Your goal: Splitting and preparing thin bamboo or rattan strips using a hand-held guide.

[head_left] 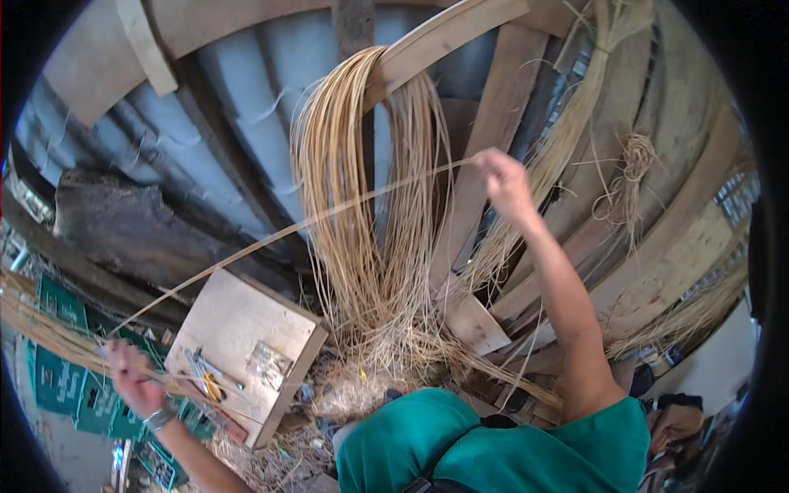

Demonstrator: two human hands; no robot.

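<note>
Right, 2 hands on the strands: 1 long strip stretched taut between them

Right hand [503, 182]: raised, fingers pinched on the upper end of a pale strip [316, 218]. Strip runs down-left, nearly straight, passing in front of a big hanging bundle [337, 164]. Its lower end meets a loose bunch of strands [49, 329] just by the left hand [136, 380].

Left hand: low, slightly blurred, looks closed around that bunch. Most of the bunch fans out to the left, over the green crates [62, 382]; a few thin strands extend right, across the desk [226, 316]. Exact finger wrap on the left: can't tell. Metal-coloured band [158, 416] on the left wrist.

Desk: small, pale wooden top, seen tilted in view. Carries pliers with yellow on the handles [212, 388] and a flat, shiny piece [269, 364] to their right.

Hanging bundle: draped over a curved wooden board [460, 33], 2 sides hanging down, loose fibres [386, 353] heaped at its foot. To the right of it, a long tied bundle [567, 140] slopes down along the planks, and a tangled hank [637, 164] hangs further right. Corrugated sheet [246, 74] behind it all.
</note>
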